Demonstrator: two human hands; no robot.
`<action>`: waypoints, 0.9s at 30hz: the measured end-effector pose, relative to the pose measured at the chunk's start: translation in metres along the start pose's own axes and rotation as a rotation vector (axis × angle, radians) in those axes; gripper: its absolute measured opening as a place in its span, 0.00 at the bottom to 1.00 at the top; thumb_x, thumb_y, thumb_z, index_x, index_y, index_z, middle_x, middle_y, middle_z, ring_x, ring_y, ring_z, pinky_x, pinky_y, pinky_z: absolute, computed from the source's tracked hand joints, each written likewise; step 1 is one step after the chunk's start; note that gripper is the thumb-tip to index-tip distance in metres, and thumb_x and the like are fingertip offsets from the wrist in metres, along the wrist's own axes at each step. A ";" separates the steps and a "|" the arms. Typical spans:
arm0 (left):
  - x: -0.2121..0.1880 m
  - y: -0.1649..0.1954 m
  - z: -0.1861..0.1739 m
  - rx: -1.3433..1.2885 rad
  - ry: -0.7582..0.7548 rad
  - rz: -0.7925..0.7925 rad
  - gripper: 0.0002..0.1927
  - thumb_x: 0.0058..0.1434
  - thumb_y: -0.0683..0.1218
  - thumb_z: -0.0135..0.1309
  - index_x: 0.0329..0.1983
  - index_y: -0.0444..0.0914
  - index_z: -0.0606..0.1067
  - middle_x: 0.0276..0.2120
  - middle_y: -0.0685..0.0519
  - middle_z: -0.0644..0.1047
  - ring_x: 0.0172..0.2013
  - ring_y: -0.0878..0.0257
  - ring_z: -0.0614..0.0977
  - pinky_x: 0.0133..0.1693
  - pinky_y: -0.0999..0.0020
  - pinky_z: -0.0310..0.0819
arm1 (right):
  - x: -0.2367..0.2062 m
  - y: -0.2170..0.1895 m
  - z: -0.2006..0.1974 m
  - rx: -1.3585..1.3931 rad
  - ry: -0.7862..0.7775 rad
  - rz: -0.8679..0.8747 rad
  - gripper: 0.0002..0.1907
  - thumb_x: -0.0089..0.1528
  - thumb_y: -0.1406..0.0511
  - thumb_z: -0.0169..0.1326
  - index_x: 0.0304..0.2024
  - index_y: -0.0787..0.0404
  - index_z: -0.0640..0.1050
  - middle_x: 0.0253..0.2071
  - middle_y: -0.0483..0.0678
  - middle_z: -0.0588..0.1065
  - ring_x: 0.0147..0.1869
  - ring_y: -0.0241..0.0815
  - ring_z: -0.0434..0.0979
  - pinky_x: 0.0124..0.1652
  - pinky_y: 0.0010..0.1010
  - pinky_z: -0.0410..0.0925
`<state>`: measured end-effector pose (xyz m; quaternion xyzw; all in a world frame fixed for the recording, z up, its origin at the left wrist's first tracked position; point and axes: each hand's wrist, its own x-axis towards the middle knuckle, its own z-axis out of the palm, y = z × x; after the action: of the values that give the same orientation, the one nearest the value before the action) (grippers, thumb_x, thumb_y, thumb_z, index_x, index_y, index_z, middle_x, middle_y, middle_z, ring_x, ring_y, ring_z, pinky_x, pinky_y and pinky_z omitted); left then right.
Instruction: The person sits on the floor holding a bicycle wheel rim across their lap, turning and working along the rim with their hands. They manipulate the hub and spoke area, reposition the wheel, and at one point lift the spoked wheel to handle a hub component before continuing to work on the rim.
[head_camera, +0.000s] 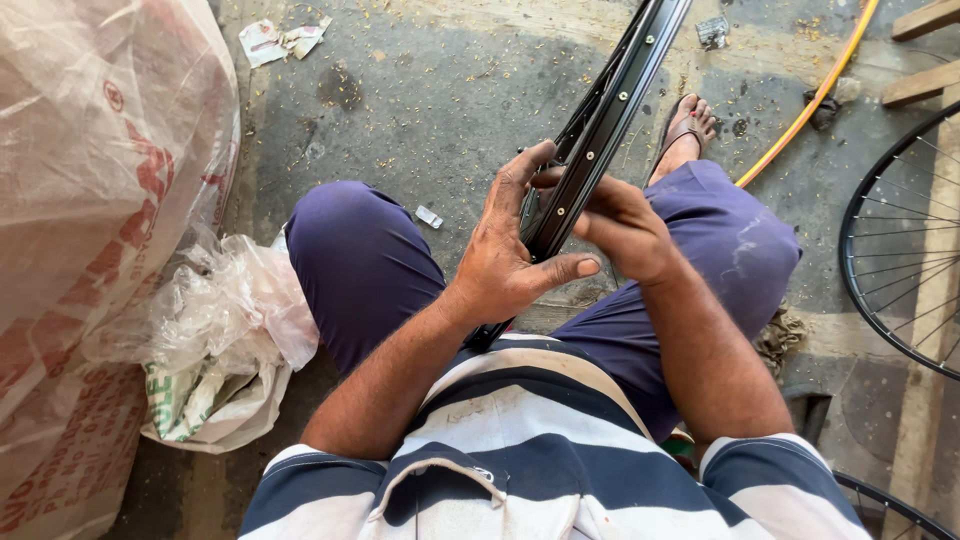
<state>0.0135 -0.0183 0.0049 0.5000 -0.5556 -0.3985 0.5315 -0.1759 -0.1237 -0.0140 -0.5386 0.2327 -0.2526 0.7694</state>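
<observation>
Head view: black bicycle rim (610, 105) standing on edge between knees, running from lap up to top of frame. Left hand (505, 255) wrapped round rim, thumb stretched across near side. Right hand (620, 225) gripping opposite side, fingers curled on it. Spoked wheel (900, 240) lying on concrete floor (420, 90) at right, yellow hose (815, 95) behind, plastic sacks (110, 200) at left.

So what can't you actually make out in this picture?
Head view only:
- The black rim: its far part is cut off by the top edge, its near end is hidden behind the left hand and the striped shirt.
- Right hand: its fingertips are behind the rim.
- The spoked wheel: cut off by the right edge.
</observation>
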 end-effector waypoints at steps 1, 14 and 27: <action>-0.001 -0.001 0.000 -0.001 -0.001 -0.003 0.58 0.55 0.64 0.70 0.78 0.34 0.53 0.71 0.39 0.63 0.74 0.47 0.65 0.74 0.54 0.60 | 0.001 -0.005 0.000 -0.203 -0.015 -0.087 0.24 0.62 0.70 0.58 0.61 0.66 0.74 0.59 0.51 0.76 0.65 0.41 0.75 0.64 0.34 0.68; -0.001 -0.004 0.003 -0.161 -0.006 -0.111 0.59 0.53 0.65 0.69 0.78 0.35 0.54 0.70 0.41 0.65 0.54 0.53 0.75 0.58 0.59 0.75 | 0.015 0.003 0.051 -1.262 0.584 -0.869 0.19 0.50 0.63 0.67 0.34 0.62 0.70 0.34 0.51 0.74 0.39 0.50 0.74 0.43 0.41 0.65; 0.092 0.014 -0.006 0.058 -0.123 0.089 0.55 0.57 0.52 0.65 0.79 0.31 0.47 0.72 0.32 0.63 0.72 0.44 0.66 0.71 0.57 0.59 | 0.012 0.096 -0.014 0.057 0.291 -0.379 0.05 0.72 0.71 0.53 0.49 0.66 0.76 0.45 0.44 0.76 0.49 0.32 0.73 0.51 0.25 0.67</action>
<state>0.0234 -0.1051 0.0370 0.4647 -0.6201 -0.3882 0.4988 -0.1619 -0.1128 -0.1104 -0.5088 0.2287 -0.4736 0.6815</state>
